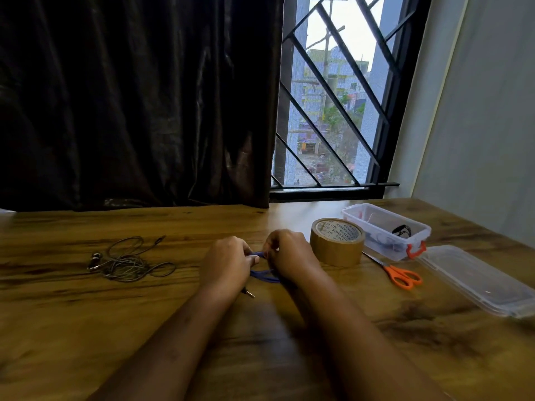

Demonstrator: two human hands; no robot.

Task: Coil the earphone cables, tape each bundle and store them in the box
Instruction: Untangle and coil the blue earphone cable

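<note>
Both hands meet over the middle of the wooden table. My left hand and my right hand each pinch a blue earphone cable that loops between and below them. Its jack plug lies on the table under my left wrist. A grey earphone cable lies loosely tangled to the left. A roll of brown tape stands right of my right hand. The clear plastic box behind it holds some dark cables.
Orange-handled scissors lie between the tape and the box's clear lid, which rests at the table's right edge. A dark curtain and a barred window back the table. A wall stands on the right.
</note>
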